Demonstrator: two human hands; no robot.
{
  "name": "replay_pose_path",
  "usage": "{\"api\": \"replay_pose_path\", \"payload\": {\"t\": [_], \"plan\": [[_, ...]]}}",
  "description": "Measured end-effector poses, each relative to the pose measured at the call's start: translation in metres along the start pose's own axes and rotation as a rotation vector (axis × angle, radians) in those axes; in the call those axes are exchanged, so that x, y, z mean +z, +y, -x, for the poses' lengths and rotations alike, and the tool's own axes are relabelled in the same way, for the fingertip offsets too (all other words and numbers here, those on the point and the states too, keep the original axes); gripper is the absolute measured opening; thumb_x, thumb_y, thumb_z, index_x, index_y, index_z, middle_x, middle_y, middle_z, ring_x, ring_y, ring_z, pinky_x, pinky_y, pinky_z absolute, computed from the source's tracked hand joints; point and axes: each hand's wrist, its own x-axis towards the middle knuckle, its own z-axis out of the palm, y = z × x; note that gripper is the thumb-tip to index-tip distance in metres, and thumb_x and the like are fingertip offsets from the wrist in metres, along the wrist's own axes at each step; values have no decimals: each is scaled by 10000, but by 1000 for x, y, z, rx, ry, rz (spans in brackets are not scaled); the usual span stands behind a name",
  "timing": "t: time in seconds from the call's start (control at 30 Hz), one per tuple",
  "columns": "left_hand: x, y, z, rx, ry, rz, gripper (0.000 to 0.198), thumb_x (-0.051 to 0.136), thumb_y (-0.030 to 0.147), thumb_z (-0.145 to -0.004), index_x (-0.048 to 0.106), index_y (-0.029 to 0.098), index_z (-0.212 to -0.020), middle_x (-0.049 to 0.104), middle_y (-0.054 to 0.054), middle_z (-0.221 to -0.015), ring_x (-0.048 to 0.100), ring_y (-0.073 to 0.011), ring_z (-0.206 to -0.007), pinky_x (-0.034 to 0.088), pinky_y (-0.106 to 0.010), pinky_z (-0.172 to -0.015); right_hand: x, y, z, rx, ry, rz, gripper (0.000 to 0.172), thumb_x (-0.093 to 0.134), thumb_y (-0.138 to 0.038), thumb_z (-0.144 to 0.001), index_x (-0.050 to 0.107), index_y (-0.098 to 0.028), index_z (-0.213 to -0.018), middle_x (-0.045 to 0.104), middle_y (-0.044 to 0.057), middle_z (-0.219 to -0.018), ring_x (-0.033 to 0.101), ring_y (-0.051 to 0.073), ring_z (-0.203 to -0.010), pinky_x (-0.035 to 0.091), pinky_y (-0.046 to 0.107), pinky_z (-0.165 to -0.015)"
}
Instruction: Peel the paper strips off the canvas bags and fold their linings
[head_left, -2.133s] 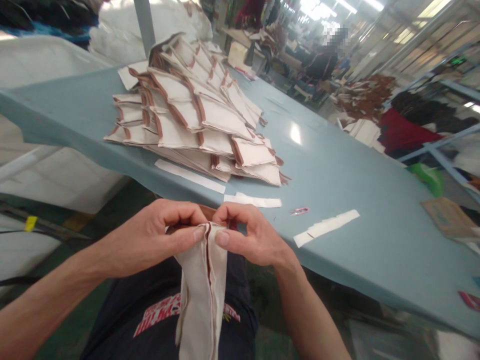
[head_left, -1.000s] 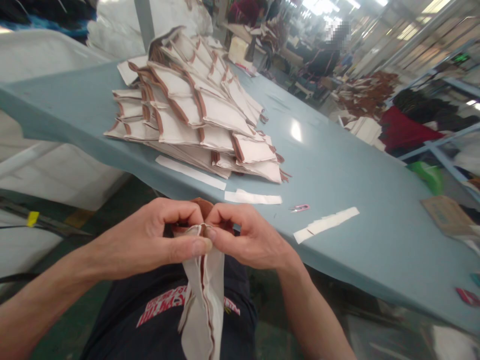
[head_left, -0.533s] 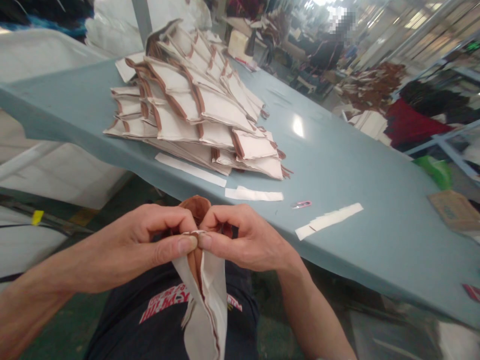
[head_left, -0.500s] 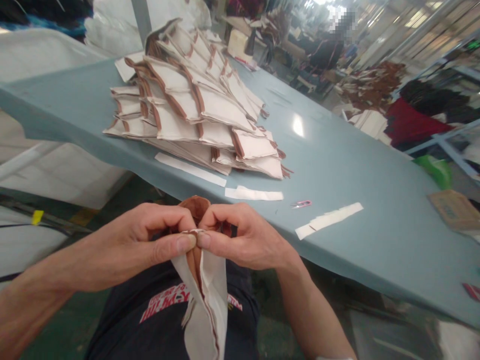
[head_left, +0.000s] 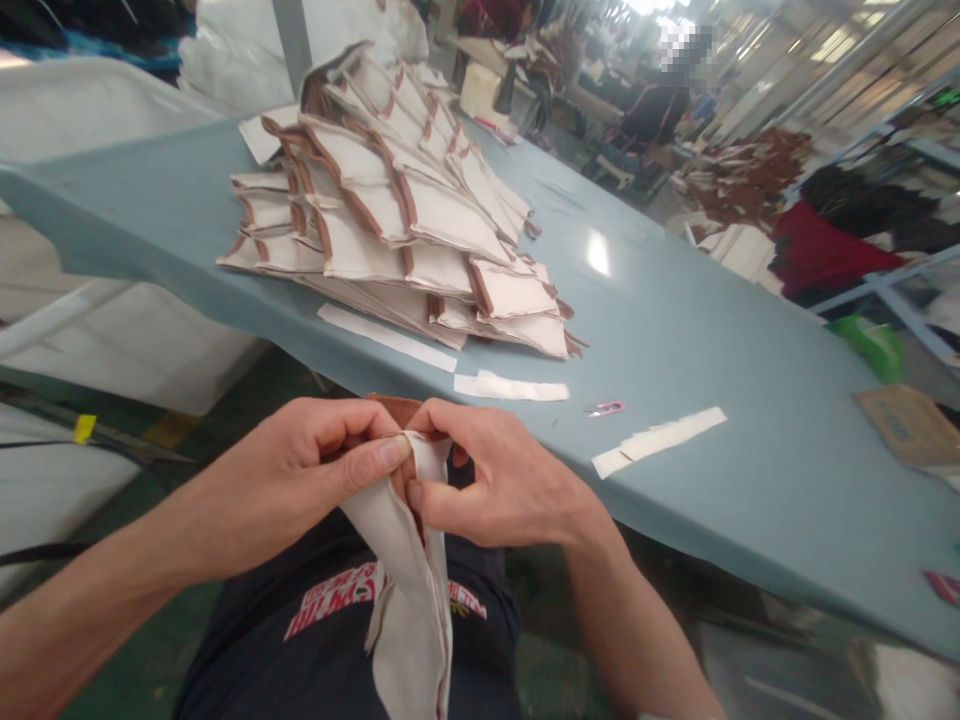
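Between my hands hangs a cream fabric piece [head_left: 412,610] with brown edging, in front of my dark shirt. My left hand [head_left: 315,470] pinches its top edge between thumb and forefinger. My right hand [head_left: 487,470] grips the same piece close by, its thumb pressed into the brown-lined fold and its forefinger behind the cream top. A brown part of the piece [head_left: 394,408] shows above my fingertips. Some fingertips are hidden behind the cloth. The lower end of the piece dangles out of view.
A large pile of cream, brown-edged fabric pieces [head_left: 442,215] lies on the blue-grey table [head_left: 675,340]. Near its front edge are pink-handled thread snips [head_left: 604,409] and cream strips [head_left: 660,442]. A brown cardboard box [head_left: 904,425] stands at the right.
My right thumb has slid down from the top edge into the fold, apart from my left thumb. The top of the cream piece has opened toward the right.
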Motion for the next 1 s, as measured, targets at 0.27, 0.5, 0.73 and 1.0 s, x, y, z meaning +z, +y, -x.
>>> {"api": "replay_pose_path", "payload": {"t": [0.27,0.5,0.73,1.0], "plan": [[-3,-3,2,-12,-29,185,449,786,548,-1079,770,160,-854,797,-12,-771,661,-130,-653,525,-203,-630,0,0,-2,11,-50,-116,209,757,-409,-888,643,-240,-934,665,-38,-843,573,171,-781,420,321,-755],[2,-2,-7,-133,81,265,471,896,567,-933,689,172,-781,667,41,-673,485,-90,-582,404,-182,-540,5,-1,-1,40,-21,-58,299,797,-425,-824,582,-255,-943,621,-46,-855,531,172,-784,412,332,-796],[4,-4,-10,-164,38,326,439,924,491,-895,643,187,-749,637,55,-653,463,-87,-588,405,-188,-561,5,17,-4,52,-125,-158,423,908,-458,-800,549,-259,-902,620,-68,-870,490,146,-759,383,297,-717],[-12,1,-12,-55,-41,94,410,788,525,-1021,754,172,-815,731,15,-747,581,-128,-665,471,-193,-617,-5,18,-7,6,-115,-138,498,976,-564,-815,611,-247,-936,621,-66,-869,519,148,-782,386,289,-741]]}}
